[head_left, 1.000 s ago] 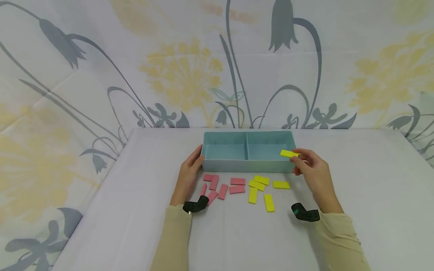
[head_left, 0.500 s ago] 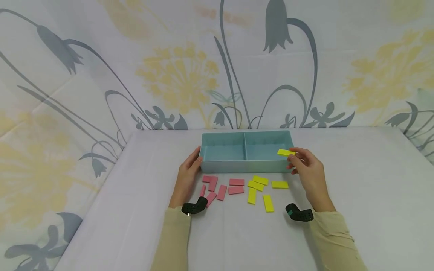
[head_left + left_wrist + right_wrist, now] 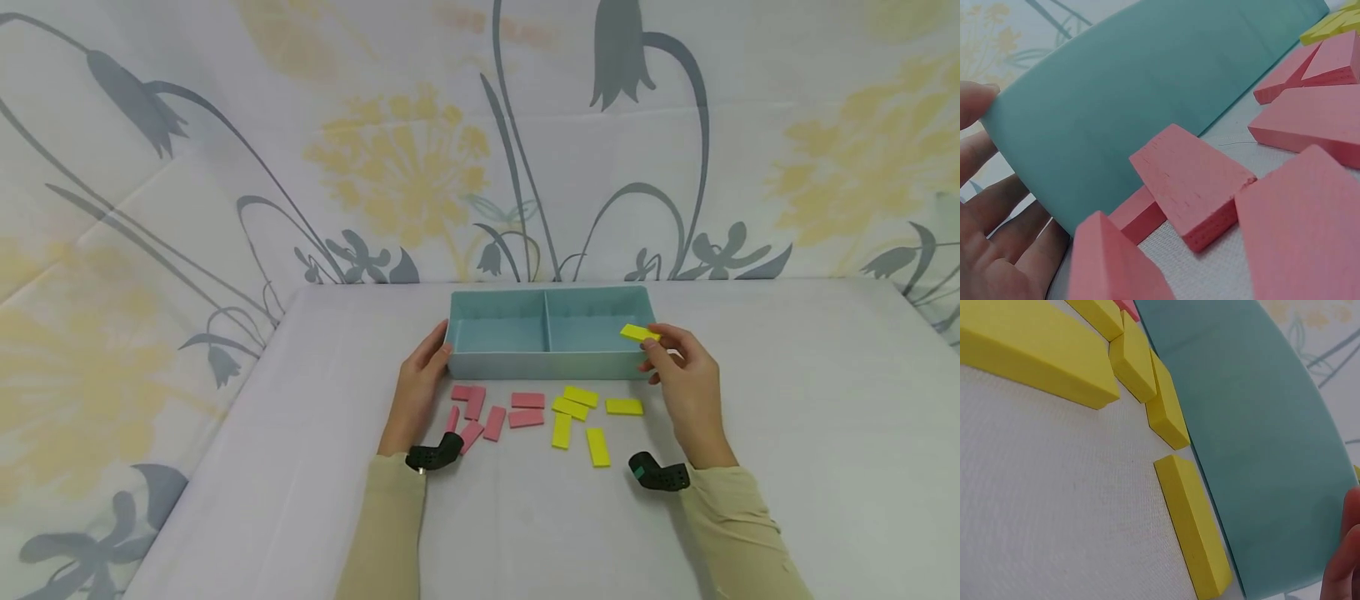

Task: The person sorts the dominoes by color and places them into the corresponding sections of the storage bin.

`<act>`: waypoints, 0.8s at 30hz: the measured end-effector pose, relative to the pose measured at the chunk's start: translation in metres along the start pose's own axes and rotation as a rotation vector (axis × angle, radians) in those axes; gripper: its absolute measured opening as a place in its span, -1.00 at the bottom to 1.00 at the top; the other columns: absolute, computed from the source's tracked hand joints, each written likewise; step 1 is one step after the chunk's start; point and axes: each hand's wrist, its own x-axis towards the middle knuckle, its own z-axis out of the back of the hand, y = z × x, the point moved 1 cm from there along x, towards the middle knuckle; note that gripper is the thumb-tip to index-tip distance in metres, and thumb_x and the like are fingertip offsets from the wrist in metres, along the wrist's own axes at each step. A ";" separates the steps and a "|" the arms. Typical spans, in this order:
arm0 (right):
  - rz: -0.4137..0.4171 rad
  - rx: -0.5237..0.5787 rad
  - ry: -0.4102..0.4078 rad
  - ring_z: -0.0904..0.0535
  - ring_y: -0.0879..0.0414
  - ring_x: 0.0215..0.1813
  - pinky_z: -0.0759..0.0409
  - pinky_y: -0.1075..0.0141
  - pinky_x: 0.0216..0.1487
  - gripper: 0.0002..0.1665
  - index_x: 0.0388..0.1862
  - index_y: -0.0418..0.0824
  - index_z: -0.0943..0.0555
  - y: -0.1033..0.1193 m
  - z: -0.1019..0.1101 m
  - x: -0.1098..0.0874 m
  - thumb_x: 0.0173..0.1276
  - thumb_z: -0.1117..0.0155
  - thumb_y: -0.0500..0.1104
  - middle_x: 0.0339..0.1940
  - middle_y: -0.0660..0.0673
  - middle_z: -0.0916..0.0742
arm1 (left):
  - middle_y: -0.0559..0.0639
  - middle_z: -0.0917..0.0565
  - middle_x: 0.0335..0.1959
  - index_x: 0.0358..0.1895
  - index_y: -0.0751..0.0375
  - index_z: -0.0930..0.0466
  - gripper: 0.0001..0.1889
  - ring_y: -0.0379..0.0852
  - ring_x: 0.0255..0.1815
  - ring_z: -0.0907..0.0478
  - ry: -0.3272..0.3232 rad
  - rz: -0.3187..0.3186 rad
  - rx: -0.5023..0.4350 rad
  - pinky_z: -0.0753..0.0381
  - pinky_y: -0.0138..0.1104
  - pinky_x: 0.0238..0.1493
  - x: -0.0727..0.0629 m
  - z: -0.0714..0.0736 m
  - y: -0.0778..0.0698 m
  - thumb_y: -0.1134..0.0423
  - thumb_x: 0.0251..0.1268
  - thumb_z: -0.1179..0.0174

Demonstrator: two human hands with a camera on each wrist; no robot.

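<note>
We're holding a yellow block (image 3: 637,333) in the R hand (image 3: 692,383), thumb & forefinger pinching one end, the free end pointing left over the box (image 3: 551,366), at the near R corner of its right compartment (image 3: 588,333). Other R fingers are curling loosely below, by the box corner. The R wrist view is catching only some fingers & a yellow sliver past the rim, so we can't tell how high the block is hanging. The L hand (image 3: 416,387) is touching the box's left end, thumb at the near top corner, fingers lying along the outer wall, slightly apart, not pinching; prob. steadying it.

For doing this well, we're prob. wanting a light pinch & the block going down level & low before release, so it's not bouncing; L hand pressing gently, no shoving.

Edges: the near R corner is what our knuckles are risking; the divider (image 3: 547,322) is standing well left of the block. Five loose yellow blocks (image 3: 624,407) are lying in front of the box, so a low sweep is risking brushing them. Pink blocks (image 3: 475,403) are crowding our L wrist, leaving that arm less room. To the R, white cloth (image 3: 825,433) is running wide, giving us the easiest way out.
</note>
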 end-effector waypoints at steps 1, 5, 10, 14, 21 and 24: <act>0.002 -0.001 0.001 -0.55 0.07 -0.41 -0.48 0.45 -0.46 -0.57 0.09 -0.19 -0.46 -0.001 0.000 0.000 0.29 -0.11 -0.03 -0.26 -0.06 -0.52 | -0.09 -0.28 0.29 0.28 -0.03 -0.26 -0.53 -0.28 0.29 -0.12 0.000 0.003 -0.001 -0.16 -0.30 0.23 0.000 0.000 0.000 0.08 0.31 0.01; 0.026 -0.016 0.003 -0.55 0.08 -0.43 -0.48 0.44 -0.47 -0.54 0.09 -0.16 -0.47 -0.002 0.001 0.000 0.26 -0.13 0.02 -0.27 -0.06 -0.52 | -0.10 -0.27 0.29 0.28 -0.06 -0.26 -0.54 -0.31 0.28 -0.13 0.003 0.012 -0.003 -0.18 -0.33 0.22 0.000 -0.001 -0.001 0.08 0.31 0.02; 0.042 -0.009 0.015 -0.56 0.03 -0.39 -0.49 0.42 -0.45 -0.55 0.09 -0.10 -0.48 -0.004 0.002 0.002 0.26 -0.13 0.03 -0.24 -0.06 -0.54 | -0.10 -0.27 0.29 0.29 -0.04 -0.25 -0.53 -0.28 0.29 -0.13 -0.002 0.006 0.009 -0.17 -0.30 0.23 0.001 -0.001 -0.002 0.07 0.31 0.02; 0.036 -0.028 0.032 -0.56 0.01 -0.36 -0.49 0.43 -0.43 -0.55 0.11 -0.08 -0.47 -0.003 0.001 0.001 0.28 -0.10 0.03 -0.21 -0.04 -0.54 | -0.12 -0.28 0.28 0.29 -0.03 -0.25 -0.52 -0.29 0.29 -0.13 -0.008 0.013 0.014 -0.16 -0.30 0.23 0.001 0.000 -0.003 0.07 0.31 0.02; 0.054 -0.078 0.032 -0.56 0.06 -0.38 -0.50 0.42 -0.43 -0.55 0.15 -0.07 -0.45 -0.009 0.000 0.003 0.31 -0.06 0.02 -0.10 -0.04 -0.57 | -0.06 -0.27 0.29 0.28 -0.05 -0.26 -0.54 -0.28 0.28 -0.14 -0.011 0.017 0.016 -0.17 -0.30 0.23 0.001 0.000 0.000 0.08 0.31 0.02; 0.069 -0.106 0.032 -0.56 0.04 -0.37 -0.50 0.40 -0.41 -0.57 0.16 -0.02 -0.44 -0.015 -0.001 0.005 0.34 0.00 0.03 -0.04 -0.04 -0.58 | -0.07 -0.27 0.29 0.28 -0.06 -0.26 -0.54 -0.28 0.28 -0.14 -0.011 0.021 0.019 -0.19 -0.31 0.22 0.000 0.000 0.000 0.07 0.31 0.02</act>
